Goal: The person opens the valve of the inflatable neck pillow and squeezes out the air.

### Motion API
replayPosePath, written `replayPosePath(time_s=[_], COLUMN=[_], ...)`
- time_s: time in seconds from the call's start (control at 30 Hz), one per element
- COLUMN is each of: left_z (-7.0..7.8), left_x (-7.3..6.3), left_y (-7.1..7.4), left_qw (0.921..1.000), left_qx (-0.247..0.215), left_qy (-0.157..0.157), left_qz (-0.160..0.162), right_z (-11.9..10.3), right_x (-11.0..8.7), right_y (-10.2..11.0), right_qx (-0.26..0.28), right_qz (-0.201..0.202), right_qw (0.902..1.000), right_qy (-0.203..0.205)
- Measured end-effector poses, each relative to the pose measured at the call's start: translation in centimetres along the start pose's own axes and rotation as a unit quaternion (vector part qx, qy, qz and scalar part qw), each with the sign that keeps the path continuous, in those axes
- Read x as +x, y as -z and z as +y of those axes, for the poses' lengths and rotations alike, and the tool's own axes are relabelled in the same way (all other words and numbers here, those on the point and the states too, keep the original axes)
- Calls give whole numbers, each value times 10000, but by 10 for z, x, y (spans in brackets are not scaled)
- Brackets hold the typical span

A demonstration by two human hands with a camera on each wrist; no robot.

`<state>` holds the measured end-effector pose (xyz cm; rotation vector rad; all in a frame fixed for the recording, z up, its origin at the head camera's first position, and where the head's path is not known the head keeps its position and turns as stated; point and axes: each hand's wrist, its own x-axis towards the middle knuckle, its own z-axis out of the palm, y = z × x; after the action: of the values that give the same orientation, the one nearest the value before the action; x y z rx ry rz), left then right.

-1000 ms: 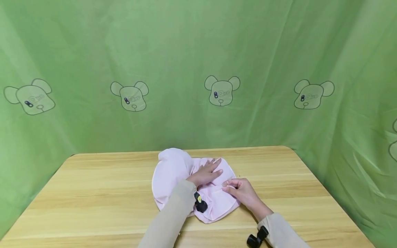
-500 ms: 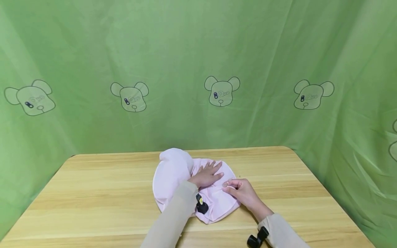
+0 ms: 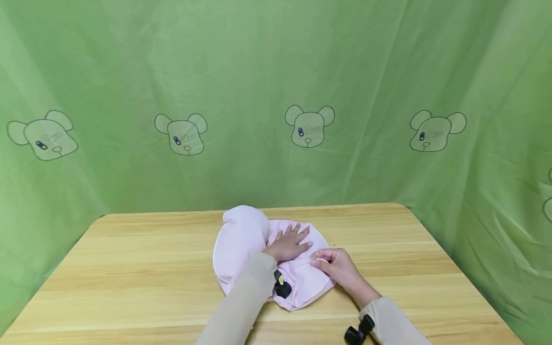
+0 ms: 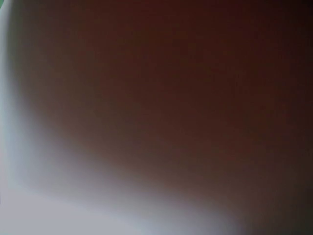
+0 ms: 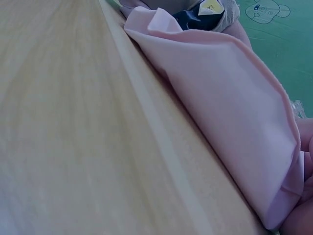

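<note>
A soft pink cloth item [image 3: 239, 239] with rounded, hemmed edges lies creased at the middle of the table. Its left part bulges up while the right part lies flatter; its exact kind is unclear. My left hand [image 3: 288, 245] rests palm down on the flatter part, fingers spread. At the right edge, my right hand [image 3: 338, 269] pinches the cloth between thumb and fingers. In the right wrist view the pink cloth [image 5: 230, 93] stands up as a folded flap, with some fingers [image 5: 305, 134] at the frame's right side. The left wrist view is dark and blurred.
The wooden table [image 3: 142, 268] has its far edge close behind the cloth. Green curtains [image 3: 241, 72] with bear-head drawings hang behind and at the sides. A small clear object [image 5: 297, 107] shows beside the cloth in the right wrist view.
My left hand has shifted very slightly to the right and toward me on the cloth. The right hand keeps its pinch at nearly the same place.
</note>
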<state>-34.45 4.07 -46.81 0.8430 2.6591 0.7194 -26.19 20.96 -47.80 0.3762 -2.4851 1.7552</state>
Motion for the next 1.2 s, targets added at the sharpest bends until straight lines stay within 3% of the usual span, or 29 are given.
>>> replayPosePath(time_s=[0.33, 1.2], left_z=[0, 5], left_x=[0, -4], left_y=[-1, -1], left_qw=[9994, 9954], left_qx=[340, 943], left_qy=[-3, 114], left_qz=[-30, -75], right_z=[-2, 1], right_x=[0, 0], right_y=[1, 0], right_qx=[11, 51], right_qz=[19, -74], right_qw=[9999, 9999], right_qy=[-148, -64])
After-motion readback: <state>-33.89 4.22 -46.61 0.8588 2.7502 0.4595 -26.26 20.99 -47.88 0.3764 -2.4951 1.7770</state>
